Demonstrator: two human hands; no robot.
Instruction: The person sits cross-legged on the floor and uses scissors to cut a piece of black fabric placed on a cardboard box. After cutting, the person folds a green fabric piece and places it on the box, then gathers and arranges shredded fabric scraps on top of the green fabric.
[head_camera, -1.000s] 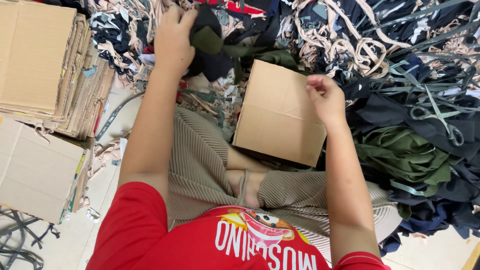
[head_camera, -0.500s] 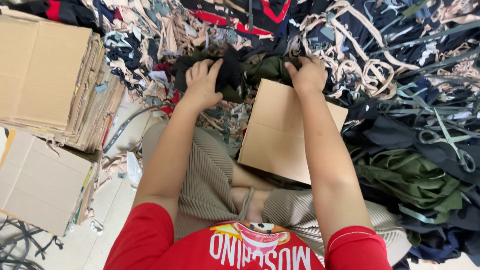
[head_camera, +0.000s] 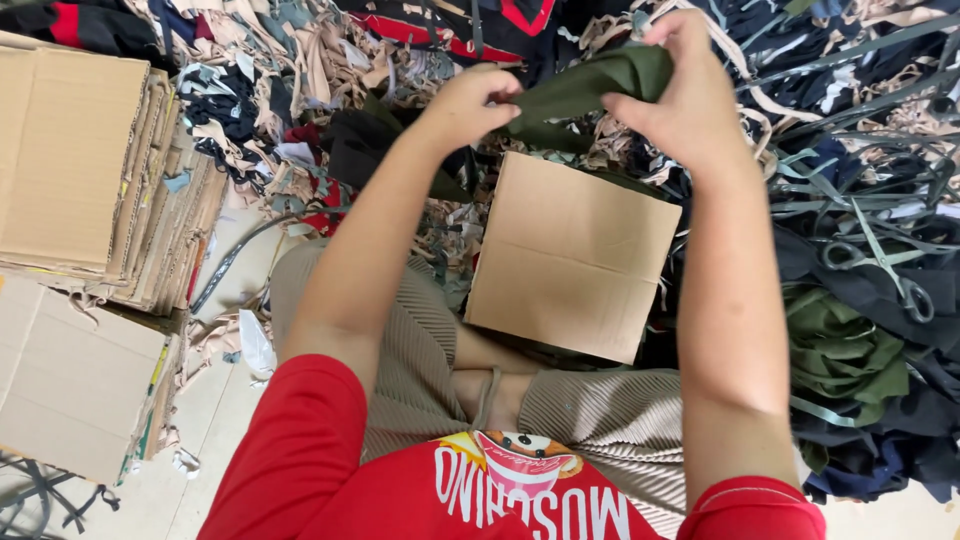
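Scrap heap (head_camera: 300, 60): fabric offcuts, strips and trimmings in navy, beige, red and black, filling the whole upper and right field, spilled loose with no order.

Cardboard stack (head_camera: 90, 170) at far left: flattened sheets piled edge to edge, a further sheet lower left, kept apart from the scraps.

Cardboard square (head_camera: 572, 255): flat, propped on the lap against the heap, directly under both hands. Judged to serve as a working board, being within easy reach.

Green pile (head_camera: 840, 355) at right: olive pieces gathered together on dark cloth, apart from the mixed heap; judged a sorted lot of one colour.

Green cloth (head_camera: 590, 85): olive piece held up above the square, stretched between both hands, clear of the heap.

Right hand (head_camera: 690, 95): clenched on the cloth's right end, thumb and fingers pinching the edge.

Left hand (head_camera: 475, 100): pinching the cloth's left end, fingertips closed on it. Grip at both ends judged to hold the piece taut.

Scissors (head_camera: 880, 265): lying open on dark strips at right, untouched, well apart from both hands.

Floor (head_camera: 215, 400): pale, hard, visible lower left, littered with small offcuts. Seated position on it, legs crossed. Walls not in view.
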